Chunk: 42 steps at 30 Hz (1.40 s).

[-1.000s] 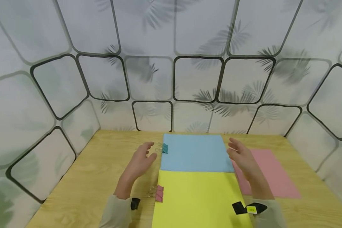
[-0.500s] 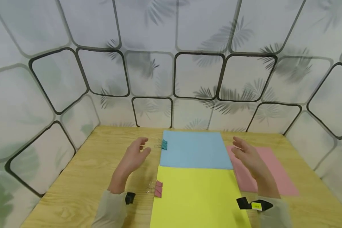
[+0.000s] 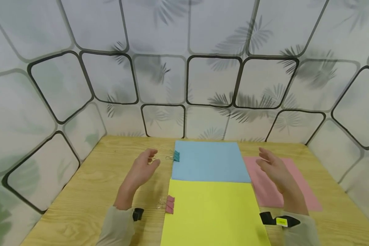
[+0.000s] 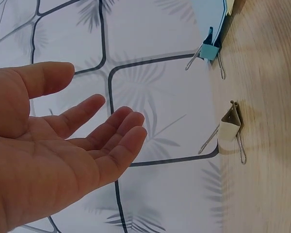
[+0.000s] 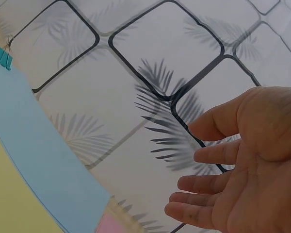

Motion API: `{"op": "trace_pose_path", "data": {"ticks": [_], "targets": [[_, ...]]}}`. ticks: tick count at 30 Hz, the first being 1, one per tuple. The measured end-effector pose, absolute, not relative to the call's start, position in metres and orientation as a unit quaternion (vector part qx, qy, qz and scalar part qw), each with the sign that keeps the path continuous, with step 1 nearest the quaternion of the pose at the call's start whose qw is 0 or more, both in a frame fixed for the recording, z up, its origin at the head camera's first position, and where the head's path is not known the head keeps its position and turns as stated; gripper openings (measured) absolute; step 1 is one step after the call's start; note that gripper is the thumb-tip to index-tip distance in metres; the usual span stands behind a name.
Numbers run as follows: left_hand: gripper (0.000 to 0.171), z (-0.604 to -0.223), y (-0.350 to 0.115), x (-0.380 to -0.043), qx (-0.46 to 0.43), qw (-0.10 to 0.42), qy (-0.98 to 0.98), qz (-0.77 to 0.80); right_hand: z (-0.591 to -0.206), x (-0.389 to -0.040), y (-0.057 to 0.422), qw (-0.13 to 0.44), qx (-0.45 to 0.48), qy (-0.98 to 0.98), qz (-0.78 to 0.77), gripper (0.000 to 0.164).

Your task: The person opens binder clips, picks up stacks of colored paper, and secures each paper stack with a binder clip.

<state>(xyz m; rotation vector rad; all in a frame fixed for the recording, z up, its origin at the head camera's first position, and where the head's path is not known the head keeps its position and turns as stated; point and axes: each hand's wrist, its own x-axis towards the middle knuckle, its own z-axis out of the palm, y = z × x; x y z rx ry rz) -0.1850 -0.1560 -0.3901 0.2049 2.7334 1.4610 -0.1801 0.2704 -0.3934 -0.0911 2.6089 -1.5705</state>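
Note:
Both hands hover over the table, holding nothing. My left hand (image 3: 140,169) is left of the paper, thumb apart and fingers loosely bent. Past its fingertips, in the left wrist view, a cream binder clip (image 4: 228,130) stands on the wood; the hand mostly covers it in the head view. My right hand (image 3: 278,172) is above a pink sheet (image 3: 261,184), palm turned inward. Between the hands lie a blue sheet (image 3: 210,160) and, nearer, a yellow sheet (image 3: 215,212). A teal binder clip (image 3: 176,156) grips the blue sheet's left edge, a pink binder clip (image 3: 170,205) the yellow's.
The wooden table (image 3: 89,198) ends at the back and sides against a pale curtain (image 3: 209,82) printed with dark rounded outlines and leaves. Black straps sit at both wrists over light sleeves (image 3: 117,227).
My hands have drifted apart, the left further left and the right further right over the pink sheet. The sheets and clips stay in place on the table; the head view has tilted slightly.

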Motion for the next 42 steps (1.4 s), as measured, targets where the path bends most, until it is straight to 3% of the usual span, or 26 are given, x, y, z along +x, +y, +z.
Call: {"op": "trace_pose_path", "data": {"ticks": [22,28,42], "targets": [[0.046,-0.388,-0.163,-0.183,0.069,0.012,0.887,0.457,-0.396,-0.183,0.301,0.037,0.018,0.891,-0.452,0.072],[0.045,-0.390,-0.164,-0.182,0.061,0.026,0.889,0.453,-0.410,-0.188,0.310,0.030,0.044,0.935,-0.350,0.076],[0.044,-0.391,-0.163,-0.184,0.070,0.034,0.894,0.441,-0.439,-0.190,0.321,0.091,0.098,0.956,-0.259,0.095]]}}
